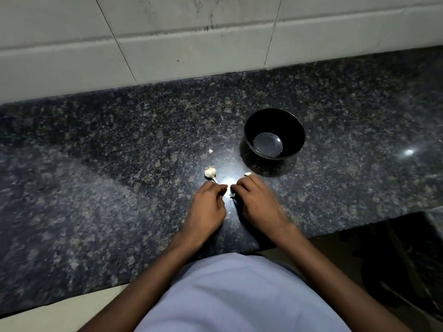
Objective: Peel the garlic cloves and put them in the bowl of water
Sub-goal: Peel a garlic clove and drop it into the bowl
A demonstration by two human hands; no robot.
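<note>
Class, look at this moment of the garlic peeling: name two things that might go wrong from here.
1. The black bowl stands apart from both hands, so a peeled clove might drop on the granite counter on the way.
2. The scene is dim and the loose clove and skin scrap are small, so they might be overlooked.

A single head-worn wide-angle camera looks forward and steeply down from above the person's torso onto a dark granite counter [96, 164], close enough that both forearms enter from the lower frame; the tiled wall [167, 39] crosses the top.
</note>
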